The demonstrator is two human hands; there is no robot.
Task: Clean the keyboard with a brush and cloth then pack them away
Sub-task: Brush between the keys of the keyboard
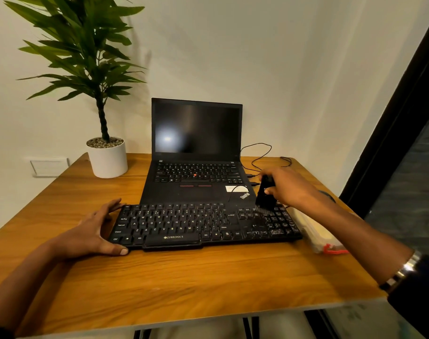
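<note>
At the far left of the table (61, 277) a wall socket plate (49, 166) shows just beyond the edge, and a green plant (86, 52) stands in a white pot (108, 159) on the back left corner. My left hand (93, 232) lies at the left end of the black keyboard (184, 225), fingers straight and spread, the fingertips touching the keyboard's upper left corner and my thumb lying along its front left edge; this grip is open and clasps nothing, only steadying the board. The keyboard lies flat across the middle of the table, long side toward me, with white lettering on its front lip. Directly behind it, almost touching, an open black laptop (196, 152) faces me with a dark screen and a white sticker on its palm rest. Thin black cables (256, 155) loop on the table to the right of the laptop. My right hand (285, 185) is curled round the black brush (265, 192), a closed grip on its handle, holding it nearly upright with the bristles pointing down and touching the keys at the keyboard's right end, near the number pad. Just beside the keyboard's right edge lies a pale, see-through pouch (313, 231) with a red pull at its near end; I cannot tell what is inside. A metal bracelet (402, 271) sits on my right forearm by a dark sleeve (419, 297).
</note>
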